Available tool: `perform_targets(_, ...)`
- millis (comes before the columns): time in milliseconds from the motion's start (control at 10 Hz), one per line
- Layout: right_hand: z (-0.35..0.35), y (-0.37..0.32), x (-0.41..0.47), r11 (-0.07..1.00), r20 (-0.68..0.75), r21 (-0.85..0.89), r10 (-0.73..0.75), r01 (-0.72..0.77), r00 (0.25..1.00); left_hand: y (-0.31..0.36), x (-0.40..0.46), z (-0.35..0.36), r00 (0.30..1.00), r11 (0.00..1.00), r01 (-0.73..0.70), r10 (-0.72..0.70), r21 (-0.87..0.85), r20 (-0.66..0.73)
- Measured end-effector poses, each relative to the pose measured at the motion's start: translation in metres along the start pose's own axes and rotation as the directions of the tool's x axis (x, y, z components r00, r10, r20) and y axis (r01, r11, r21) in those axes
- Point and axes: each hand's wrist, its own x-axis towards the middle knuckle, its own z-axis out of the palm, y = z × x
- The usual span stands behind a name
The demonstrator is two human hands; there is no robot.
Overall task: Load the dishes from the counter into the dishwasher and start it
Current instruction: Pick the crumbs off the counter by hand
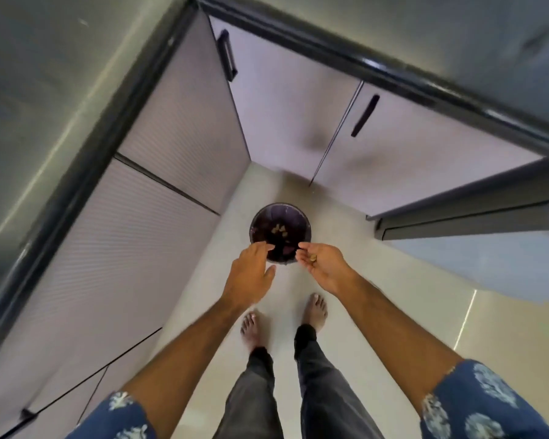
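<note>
A dark purple waste bin [281, 217] stands on the floor in the corner of the kitchen, with scraps of food at its bottom. Both my hands reach over its near rim. My left hand [251, 274] is palm down with fingers apart and holds nothing. My right hand [320, 261] is palm up, cupped around a small brownish food scrap. No dishes are in view. The open dishwasher door [476, 223] juts out at the right.
Pale cabinet doors [178, 137] with black handles line the left and far sides under a dark-edged counter [86, 147]. The beige tiled floor [393, 296] runs between them. My bare feet [254, 327] stand just behind the bin.
</note>
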Motion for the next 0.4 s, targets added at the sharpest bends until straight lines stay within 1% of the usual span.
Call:
perform_targets(100,0.009,0.016,0.047,0.999,-0.045,0.006,-0.048,0.048,0.998,-0.023,0.026,0.031,0.999,0.976,-0.044,0.043,0.215,0.012)
perform_targets(200,0.015,0.025,0.088,0.998,-0.092,0.049,-0.038,0.042,0.995,-0.037,0.050,0.053,0.997,0.926,-0.064,0.043,0.371,0.066)
perform_targets(300,0.017,0.033,0.108,0.998,-0.073,0.024,-0.050,0.052,0.996,-0.044,0.064,0.064,0.995,0.891,-0.095,0.066,0.445,0.081)
perform_targets(400,0.008,0.037,0.107,0.995,-0.092,-0.023,-0.097,0.095,0.991,-0.050,0.062,0.066,0.996,0.885,-0.084,0.061,0.459,0.066)
